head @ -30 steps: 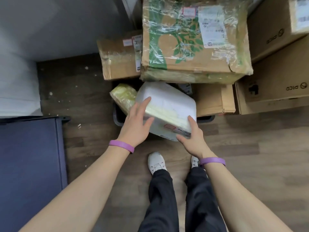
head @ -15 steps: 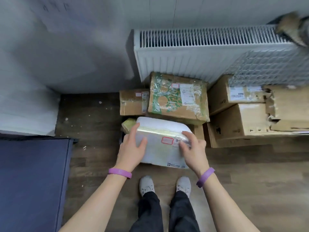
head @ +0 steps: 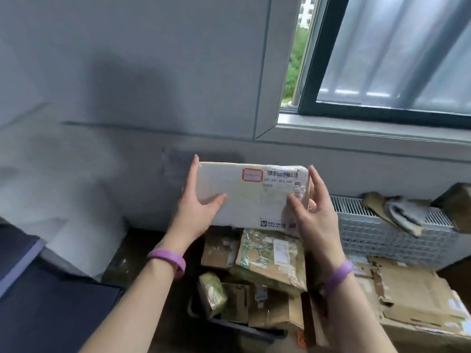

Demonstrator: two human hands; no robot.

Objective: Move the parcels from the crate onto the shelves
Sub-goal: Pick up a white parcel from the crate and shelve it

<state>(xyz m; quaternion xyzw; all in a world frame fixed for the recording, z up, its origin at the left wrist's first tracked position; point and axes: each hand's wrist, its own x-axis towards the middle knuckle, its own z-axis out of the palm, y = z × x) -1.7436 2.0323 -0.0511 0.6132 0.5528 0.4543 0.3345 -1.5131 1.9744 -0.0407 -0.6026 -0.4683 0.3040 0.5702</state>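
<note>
On my head view, the white rectangular plastic-wrapped parcel (head: 251, 197) is held upright in the air before the grey wall (head: 127, 85), below the window sill (head: 356, 131) and above the dark plastic crate (head: 229, 324). The left hand (head: 196, 212) grips its left edge, thumb across the face, fingers behind. The right hand (head: 314, 215) clasps the right edge, thumb in front, fingers curled round. Brown cardboard boxes (head: 270, 266) and a green wrapped packet (head: 212, 293) lie in and around the crate.
</note>
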